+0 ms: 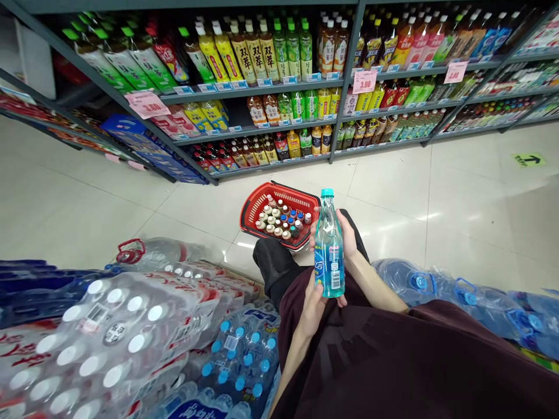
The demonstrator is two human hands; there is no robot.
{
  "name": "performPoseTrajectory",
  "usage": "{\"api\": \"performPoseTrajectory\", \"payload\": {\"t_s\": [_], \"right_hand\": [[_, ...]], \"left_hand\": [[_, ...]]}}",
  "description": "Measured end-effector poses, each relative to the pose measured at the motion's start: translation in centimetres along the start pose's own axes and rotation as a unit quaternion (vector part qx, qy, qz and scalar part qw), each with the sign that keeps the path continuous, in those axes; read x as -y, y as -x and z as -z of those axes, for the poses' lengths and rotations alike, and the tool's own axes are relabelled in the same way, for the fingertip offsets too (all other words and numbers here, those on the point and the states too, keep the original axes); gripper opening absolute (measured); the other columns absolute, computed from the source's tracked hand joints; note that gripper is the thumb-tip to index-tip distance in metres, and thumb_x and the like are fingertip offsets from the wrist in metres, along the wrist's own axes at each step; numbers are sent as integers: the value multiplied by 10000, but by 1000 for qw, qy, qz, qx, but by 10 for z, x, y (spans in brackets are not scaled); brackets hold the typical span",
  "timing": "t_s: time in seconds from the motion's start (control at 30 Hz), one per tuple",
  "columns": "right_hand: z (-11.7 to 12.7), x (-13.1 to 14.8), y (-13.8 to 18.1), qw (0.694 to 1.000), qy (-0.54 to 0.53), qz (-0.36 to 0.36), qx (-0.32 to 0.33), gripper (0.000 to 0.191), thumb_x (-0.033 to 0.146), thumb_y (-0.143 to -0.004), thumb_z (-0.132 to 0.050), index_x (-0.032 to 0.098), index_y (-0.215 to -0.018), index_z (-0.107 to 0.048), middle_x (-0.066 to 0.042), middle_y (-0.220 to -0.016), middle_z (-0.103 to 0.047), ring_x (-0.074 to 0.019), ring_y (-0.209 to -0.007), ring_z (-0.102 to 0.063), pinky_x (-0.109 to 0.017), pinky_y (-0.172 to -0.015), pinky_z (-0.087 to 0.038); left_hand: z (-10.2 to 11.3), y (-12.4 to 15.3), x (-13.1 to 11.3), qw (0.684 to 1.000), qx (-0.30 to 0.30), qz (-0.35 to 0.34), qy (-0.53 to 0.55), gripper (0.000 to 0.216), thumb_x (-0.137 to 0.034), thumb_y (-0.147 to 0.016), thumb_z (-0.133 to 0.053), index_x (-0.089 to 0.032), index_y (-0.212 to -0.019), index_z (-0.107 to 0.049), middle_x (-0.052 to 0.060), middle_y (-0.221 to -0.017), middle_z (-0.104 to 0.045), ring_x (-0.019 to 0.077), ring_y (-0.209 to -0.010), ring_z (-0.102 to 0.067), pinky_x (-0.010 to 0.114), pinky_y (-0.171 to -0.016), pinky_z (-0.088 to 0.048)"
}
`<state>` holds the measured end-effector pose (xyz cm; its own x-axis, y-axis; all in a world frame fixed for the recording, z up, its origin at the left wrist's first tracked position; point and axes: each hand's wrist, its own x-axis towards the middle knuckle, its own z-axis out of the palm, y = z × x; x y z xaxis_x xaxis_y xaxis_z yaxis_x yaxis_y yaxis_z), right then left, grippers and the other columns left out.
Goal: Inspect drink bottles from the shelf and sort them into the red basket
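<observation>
Saw dark shelving (pixel 358 26) across far side, lined with bottled drinks (pixel 253 52). Noted pink price signs (pixel 147 105) along shelf edges, blue cartons (pixel 151 152) at shelving's left end. Spotted white-capped bottle packs (pixel 163 317) stacked lower left, beside blue-capped pack (pixel 241 355). Noticed clear jugs (pixel 419 282) at right, yellow-green arrow sticker (pixel 529 160) on pale tiled floor (pixel 393 186).
</observation>
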<state>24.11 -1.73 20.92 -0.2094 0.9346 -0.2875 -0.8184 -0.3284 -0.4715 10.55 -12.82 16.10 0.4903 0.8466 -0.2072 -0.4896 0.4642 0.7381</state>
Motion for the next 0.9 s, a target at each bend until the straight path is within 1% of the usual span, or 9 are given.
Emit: {"api": "performPoseTrajectory", "payload": {"t_s": [0.13,0.23,0.33,0.47,0.6,0.73,0.83,0.9], "right_hand": [[0,0,0,1000,-4,7,15,413,508,-1036,-351,245,-1170,-640,11,-671,-677,-164,-522,-662,-331,-573,-636],[-1,0,0,1000,3,3,0,407,523,-1025,-376,246,-1174,-635,15,-671,-674,-166,-528,-663,-334,-572,-637],[-1,1,1,1000,2,-1,-10,402,525,-1019,-390,246,-1181,-629,17,-675,-675,-168,-537,-667,-337,-575,-639],[-1,1,1,1000,-3,-3,-8,406,517,-1025,-372,243,-1180,-628,16,-668,-674,-170,-537,-667,-337,-572,-637],[1,1,-1,1000,10,-2,-14,417,529,-1023,-369,241,-1177,-627,14,-662,-676,-179,-549,-675,-341,-573,-635],[5,-1,-3,1000,10,-2,-15,412,544,-1010,-393,242,-1158,-630,13,-673,-686,-184,-552,-681,-349,-581,-637],[6,-2,-3,1000,11,1,-10,402,540,-1006,-405,241,-1151,-631,11,-682,-695,-186,-559,-689,-344,-581,-635],[6,-1,-3,1000,17,2,-8,407,540,-1007,-399,239,-1153,-631,8,-687,-701,-189,-563,-695,-339,-576,-631]], "left_hand": [[3,0,3,1000,-8,-4,-21,567,-602,-968,-488,-189,-1357,-505,185,-1255,-699,276,-845,-738,447,-758,-568],[5,1,5,999,-23,3,-49,611,-636,-960,-468,-189,-1376,-498,192,-1282,-685,298,-887,-734,453,-763,-567],[5,1,4,999,-18,2,-42,573,-612,-971,-463,-197,-1362,-505,192,-1299,-679,320,-908,-735,461,-760,-566],[4,2,3,999,-9,-2,-31,542,-587,-979,-475,-192,-1348,-522,189,-1267,-695,348,-932,-737,479,-777,-568],[4,2,3,999,-18,2,-26,549,-584,-976,-492,-192,-1359,-525,185,-1263,-698,371,-1016,-726,494,-832,-571],[5,1,4,998,-38,4,-40,613,-635,-938,-527,-198,-1368,-538,171,-1273,-695,386,-1107,-706,506,-911,-569],[4,0,4,998,-35,-2,-46,642,-658,-923,-537,-199,-1372,-543,167,-1265,-702,383,-1151,-692,514,-959,-560],[3,0,4,998,-31,-3,-55,650,-673,-920,-528,-214,-1380,-536,162,-1271,-698,383,-1162,-690,518,-956,-564]]}}
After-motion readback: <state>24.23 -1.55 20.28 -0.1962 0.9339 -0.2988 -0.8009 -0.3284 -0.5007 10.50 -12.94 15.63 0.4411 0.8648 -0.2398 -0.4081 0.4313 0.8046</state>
